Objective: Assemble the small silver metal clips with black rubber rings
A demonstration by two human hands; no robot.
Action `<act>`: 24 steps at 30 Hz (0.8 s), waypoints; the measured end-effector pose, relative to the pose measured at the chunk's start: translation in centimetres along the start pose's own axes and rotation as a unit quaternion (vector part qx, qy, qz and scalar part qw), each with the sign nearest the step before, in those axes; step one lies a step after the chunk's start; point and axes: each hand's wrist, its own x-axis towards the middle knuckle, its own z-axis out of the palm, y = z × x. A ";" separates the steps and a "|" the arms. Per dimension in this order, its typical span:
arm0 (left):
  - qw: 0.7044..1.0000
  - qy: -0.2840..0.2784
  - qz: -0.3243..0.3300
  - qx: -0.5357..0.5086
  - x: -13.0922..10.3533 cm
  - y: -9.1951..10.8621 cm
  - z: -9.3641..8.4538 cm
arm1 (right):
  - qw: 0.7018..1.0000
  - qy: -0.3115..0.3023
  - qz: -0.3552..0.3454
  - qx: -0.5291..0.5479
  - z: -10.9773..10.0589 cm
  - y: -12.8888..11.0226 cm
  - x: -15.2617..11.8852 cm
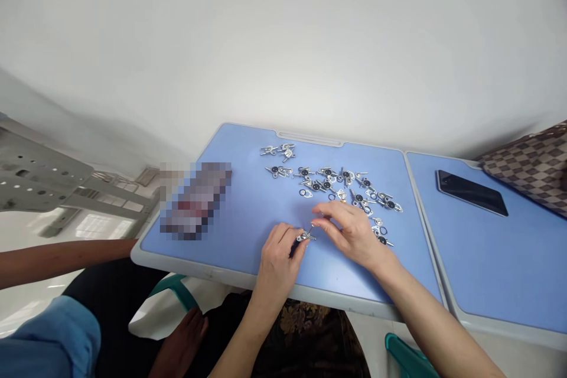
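Observation:
Over the front part of the blue desk (248, 212), my left hand (279, 254) is closed around a small silver metal fitting (305, 237), which sticks out past the thumb and fingertips. My right hand (348, 230) pinches a thin metal pin (312, 227) between thumb and forefinger, close against that fitting. Behind my hands lie several similar metal fittings (328, 172), many with a black round disc. Among them are flat silver plates and a dark ring (303, 193). A few fittings without visible discs (287, 153) form a small group farther back.
A blurred-out object (195, 204) lies on the desk's left side. On the adjoining desk (478, 266) are a black phone (472, 192) and a checkered bag (531, 165). Another person's arm (66, 260) and hand (181, 336) are at the left. A white wall (283, 41) stands behind.

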 end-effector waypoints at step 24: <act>1.000 0.004 -0.006 0.001 0.2 0.2 -0.2 | 0.999 -0.010 0.023 0.029 0.7 0.0 -0.2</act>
